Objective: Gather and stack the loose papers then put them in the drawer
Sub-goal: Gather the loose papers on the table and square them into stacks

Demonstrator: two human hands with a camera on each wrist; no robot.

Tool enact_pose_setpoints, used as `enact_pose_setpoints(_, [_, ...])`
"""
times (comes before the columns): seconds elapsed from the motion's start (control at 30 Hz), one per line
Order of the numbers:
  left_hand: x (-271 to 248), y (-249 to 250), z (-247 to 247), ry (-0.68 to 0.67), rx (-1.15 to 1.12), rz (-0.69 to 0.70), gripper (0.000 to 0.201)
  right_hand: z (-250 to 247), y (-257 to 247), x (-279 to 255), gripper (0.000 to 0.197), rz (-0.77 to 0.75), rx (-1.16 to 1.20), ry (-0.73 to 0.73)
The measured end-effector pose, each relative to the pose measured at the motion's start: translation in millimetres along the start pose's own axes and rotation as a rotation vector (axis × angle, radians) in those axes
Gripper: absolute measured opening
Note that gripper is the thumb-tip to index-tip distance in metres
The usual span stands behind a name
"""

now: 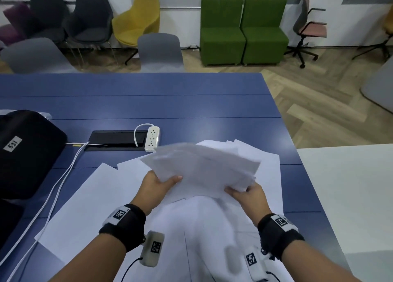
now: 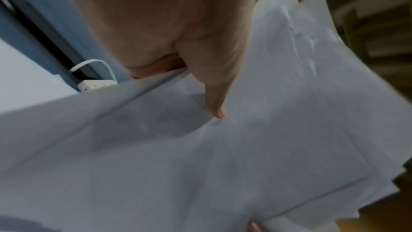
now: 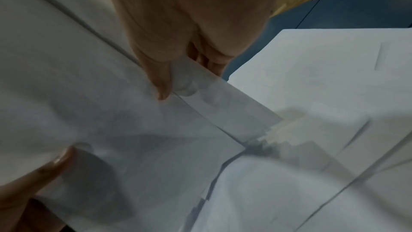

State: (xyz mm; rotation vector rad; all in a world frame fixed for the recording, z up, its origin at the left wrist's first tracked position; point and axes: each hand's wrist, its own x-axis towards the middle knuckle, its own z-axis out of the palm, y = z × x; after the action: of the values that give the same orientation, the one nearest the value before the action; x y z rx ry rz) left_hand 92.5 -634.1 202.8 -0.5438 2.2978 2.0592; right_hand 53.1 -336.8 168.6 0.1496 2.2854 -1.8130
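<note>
Above the near right part of the blue surface [image 1: 191, 103]: a sheaf of papers [image 1: 204, 171] is held up in the air by both hands, fanned and uneven at its edges.
Left hand [image 1: 156, 184]: it grips the sheaf's left edge, thumb lying flat on top; the left wrist view shows the thumb [image 2: 214, 84] pressed onto the top sheet, with the fingers curled underneath.
Right hand [image 1: 247, 193]: it pinches the sheaf's near right corner, thumb [image 3: 160, 80] on top and fingers [image 3: 211, 59] tucked below the paper.
Loose sheets [image 1: 95, 201]: more white paper lies spread flat on the surface under and around the hands, reaching toward its near edge and right edge.
Other things: a white power strip [image 1: 152, 141] sits just beyond the sheaf beside a black inset panel [image 1: 117, 138]; a black bag [image 1: 25, 152] rests at the left edge, white cables [image 1: 61, 179] running past it.
Hard to make out: the sheaf is motion-blurred, so the number of sheets cannot be told; the undersides of both hands are hidden by paper; no drawer shows in any view.
</note>
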Motion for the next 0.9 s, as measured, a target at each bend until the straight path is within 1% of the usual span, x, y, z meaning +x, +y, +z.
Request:
enact_pose_setpoints(0.07, [3.1,0.6,-0.1,-0.005,-0.042,0.010,0.026,1.2,1.0,4.2,0.020,0.006,-0.003,-0.007])
enact_pose_setpoints(0.1, [4.6,0.0,-0.7,-0.023,-0.044,0.009,0.029,2.5,0.7,6.2,0.021,0.021,0.002,-0.016])
enact_pose_setpoints(0.17, [8.7,-4.4,-2.5,-0.083,0.001,-0.011,0.041,5.2,-0.7,10.1,0.031,0.053,-0.008,-0.060])
enact_pose_setpoints(0.23, [12.6,-12.2,-3.5,-0.126,0.066,-0.058,0.051,8.2,-2.1,13.6,0.045,0.072,-0.026,-0.096])
enact_pose_setpoints(0.3, [15.1,-17.9,-3.0,-0.124,0.101,-0.086,0.046,9.6,-4.8,16.3,0.051,0.086,0.051,-0.102])
enact_pose_setpoints(0.4, [18.5,-20.4,-2.1,-0.091,0.120,-0.103,0.035,6.3,-9.7,18.2,0.044,0.075,0.151,-0.072])
enact_pose_setpoints(0.47, [19.1,-19.3,-3.3,-0.076,0.107,-0.120,0.033,0.3,-6.8,18.5,0.033,0.037,0.084,-0.020])
enact_pose_setpoints(0.53, [18.4,-17.8,-6.2,-0.060,0.086,-0.126,0.031,-7.5,-2.8,18.2,0.027,0.041,0.010,0.045])
enact_pose_setpoints(0.6, [17.2,-13.3,-10.1,-0.053,0.046,-0.138,0.031,-15.3,-2.3,17.6,0.021,0.074,0.095,0.066])
enact_pose_setpoints(0.67, [15.9,-6.3,-14.6,-0.074,0.026,-0.136,0.031,-21.9,-7.5,16.2,0.016,0.093,0.200,0.058])
enact_pose_setpoints(0.77, [15.2,5.0,-22.1,-0.133,0.075,-0.102,0.030,-28.5,-16.4,17.3,0.006,0.067,0.231,0.055])
enact_pose_setpoints(0.9, [16.8,19.2,-30.5,-0.203,0.086,-0.067,0.034,-30.3,-27.8,21.5,0.006,0.061,0.280,0.066])
